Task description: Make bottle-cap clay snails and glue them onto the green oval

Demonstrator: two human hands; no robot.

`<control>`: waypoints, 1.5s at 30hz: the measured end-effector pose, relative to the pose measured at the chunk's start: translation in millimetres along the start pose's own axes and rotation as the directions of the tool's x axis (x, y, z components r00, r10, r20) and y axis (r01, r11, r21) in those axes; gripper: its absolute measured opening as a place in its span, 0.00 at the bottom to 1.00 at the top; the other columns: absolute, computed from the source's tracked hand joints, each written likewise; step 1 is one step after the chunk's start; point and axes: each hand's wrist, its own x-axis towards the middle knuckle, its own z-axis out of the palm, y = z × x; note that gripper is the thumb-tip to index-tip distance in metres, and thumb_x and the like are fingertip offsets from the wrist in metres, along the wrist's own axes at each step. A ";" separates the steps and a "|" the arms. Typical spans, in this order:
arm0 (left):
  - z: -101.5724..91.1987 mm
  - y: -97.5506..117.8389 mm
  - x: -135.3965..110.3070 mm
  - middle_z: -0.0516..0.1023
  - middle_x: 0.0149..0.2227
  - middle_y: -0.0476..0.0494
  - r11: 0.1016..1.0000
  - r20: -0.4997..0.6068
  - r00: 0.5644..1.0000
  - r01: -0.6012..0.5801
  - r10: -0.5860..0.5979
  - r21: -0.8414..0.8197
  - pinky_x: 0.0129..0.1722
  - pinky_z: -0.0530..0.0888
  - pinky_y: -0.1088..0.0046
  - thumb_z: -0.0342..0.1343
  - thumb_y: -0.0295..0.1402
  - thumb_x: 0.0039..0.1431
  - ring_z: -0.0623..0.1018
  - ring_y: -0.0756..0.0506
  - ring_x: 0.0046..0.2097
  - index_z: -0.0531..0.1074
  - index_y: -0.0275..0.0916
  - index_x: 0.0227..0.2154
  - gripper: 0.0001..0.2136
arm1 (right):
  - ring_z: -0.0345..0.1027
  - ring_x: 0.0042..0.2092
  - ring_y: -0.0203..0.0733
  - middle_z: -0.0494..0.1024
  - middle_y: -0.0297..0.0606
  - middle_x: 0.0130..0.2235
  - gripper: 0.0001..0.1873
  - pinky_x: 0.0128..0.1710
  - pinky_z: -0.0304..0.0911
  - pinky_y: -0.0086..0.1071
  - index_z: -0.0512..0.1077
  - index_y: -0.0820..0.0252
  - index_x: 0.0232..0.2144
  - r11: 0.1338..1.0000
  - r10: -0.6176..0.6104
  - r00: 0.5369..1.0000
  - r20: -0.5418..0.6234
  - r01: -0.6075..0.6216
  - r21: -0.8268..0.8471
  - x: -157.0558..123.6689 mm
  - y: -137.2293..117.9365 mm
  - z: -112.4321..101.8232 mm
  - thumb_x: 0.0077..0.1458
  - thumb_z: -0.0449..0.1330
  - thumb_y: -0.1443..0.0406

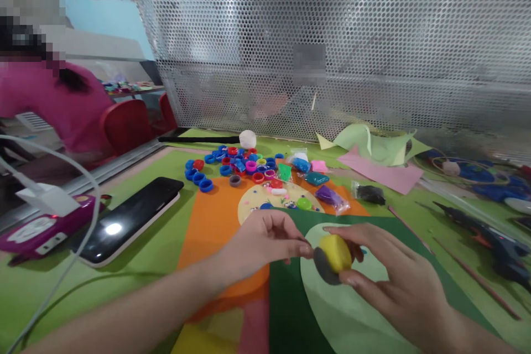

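Observation:
Between the thumb and fingers of my right hand [398, 276] is a rounded yellow lump with a dark grey layer on one side, looking like modelling clay [339, 251]. My left hand [265, 238] is closed in a pinch, its thumb and fingertips at the grey edge of the lump. Whether those fingertips grip the grey layer or only touch it, I cannot tell. Both hands are above a dark green sheet [286, 298] with a pale green rounded shape [332, 310] on it. An orange sheet [199, 238] lies under my left wrist.
Several coloured rings [206, 185] and clay packets [329, 197] lie at the back. A phone [133, 218], power strip [62, 227] and white cable are at left. A glue gun [485, 235] and paper scraps [381, 168] are at right. A perforated metal panel [249, 27] stands behind; a person in pink sits left.

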 end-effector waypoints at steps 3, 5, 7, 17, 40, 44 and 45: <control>-2.4 -0.3 1.6 0.79 0.25 0.47 1.000 -0.018 1.000 -0.018 0.018 -0.015 0.24 0.67 0.79 0.66 0.37 0.41 0.74 0.52 0.24 0.70 0.36 0.19 0.12 | 0.71 0.32 0.32 0.76 0.34 0.31 0.14 0.37 0.67 0.23 0.66 0.60 0.42 0.985 -0.126 0.992 0.008 0.126 -0.118 1.6 0.0 -3.7 0.63 0.49 0.56; -3.6 1.1 2.5 0.80 0.27 0.46 0.999 -0.016 0.999 -0.035 0.035 -0.003 0.25 0.68 0.78 0.64 0.39 0.47 0.76 0.51 0.27 0.75 0.36 0.23 0.10 | 0.71 0.34 0.33 0.76 0.36 0.32 0.14 0.38 0.67 0.25 0.65 0.61 0.40 0.973 -0.163 0.987 0.005 0.162 -0.166 2.9 0.9 -3.7 0.63 0.49 0.57; -3.8 2.6 2.8 0.81 0.31 0.44 0.999 -0.014 0.999 -0.045 0.045 0.004 0.27 0.70 0.78 0.60 0.41 0.52 0.77 0.49 0.32 0.77 0.37 0.28 0.11 | 0.72 0.32 0.34 0.76 0.36 0.31 0.13 0.36 0.67 0.26 0.65 0.62 0.39 0.966 -0.178 0.984 0.003 0.175 -0.189 3.7 1.8 -2.4 0.64 0.49 0.58; -4.1 -0.6 2.4 0.77 0.21 0.51 1.000 -0.118 0.993 0.003 -0.005 -0.020 0.22 0.65 0.80 0.68 0.34 0.39 0.69 0.54 0.21 0.67 0.37 0.18 0.13 | 0.73 0.32 0.36 0.77 0.37 0.32 0.13 0.31 0.68 0.30 0.64 0.63 0.43 0.966 -0.182 0.982 0.053 0.189 -0.176 0.4 2.6 1.5 0.64 0.49 0.59; 4.7 5.3 -3.2 0.81 0.30 0.46 1.000 -0.047 0.999 -0.018 0.017 -0.016 0.27 0.70 0.78 0.60 0.37 0.53 0.76 0.49 0.30 0.78 0.39 0.26 0.08 | 0.73 0.31 0.39 0.78 0.40 0.33 0.10 0.27 0.70 0.32 0.65 0.63 0.41 0.969 -0.181 0.981 0.065 0.189 -0.161 -0.8 2.4 1.1 0.60 0.53 0.62; 4.2 6.7 -3.3 0.80 0.27 0.48 0.996 -0.084 0.996 -0.007 -0.001 -0.090 0.25 0.68 0.79 0.67 0.35 0.44 0.71 0.53 0.25 0.78 0.38 0.24 0.07 | 0.73 0.31 0.39 0.78 0.39 0.33 0.12 0.27 0.70 0.32 0.65 0.65 0.43 0.967 -0.180 0.982 0.062 0.189 -0.172 -1.5 2.0 2.0 0.60 0.53 0.62; 3.5 6.1 -3.1 0.79 0.26 0.49 0.995 -0.098 0.995 -0.003 -0.006 -0.098 0.24 0.67 0.80 0.67 0.35 0.43 0.70 0.54 0.24 0.77 0.37 0.23 0.07 | 0.73 0.31 0.39 0.77 0.40 0.32 0.12 0.27 0.70 0.31 0.65 0.65 0.43 0.966 -0.182 0.981 0.060 0.190 -0.175 -1.9 1.9 2.4 0.60 0.53 0.62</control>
